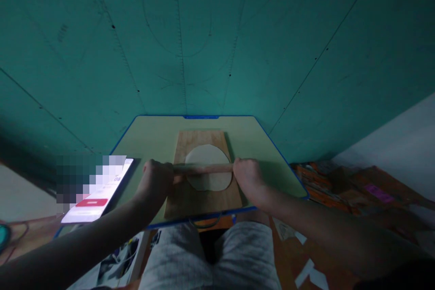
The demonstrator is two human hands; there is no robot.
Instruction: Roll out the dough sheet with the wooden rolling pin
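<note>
A wooden rolling pin (204, 169) lies crosswise over a round, flat sheet of pale dough (209, 183). My left hand (158, 179) is wrapped round the pin's left end. Round its right end my right hand (248, 174) is closed as well. The dough rests on a wooden board (200, 204), and some of the sheet shows on both the far and near sides of the pin. Beneath the board is a pale tabletop (156, 133) with a blue edge.
At the table's left stands a lit phone or tablet (98, 204), partly blurred out. A green wall (204, 54) rises behind the table. To the right, cardboard (377, 190) is piled on the floor, and paper scraps (312, 276) lie nearer. My legs (210, 253) are under the front edge.
</note>
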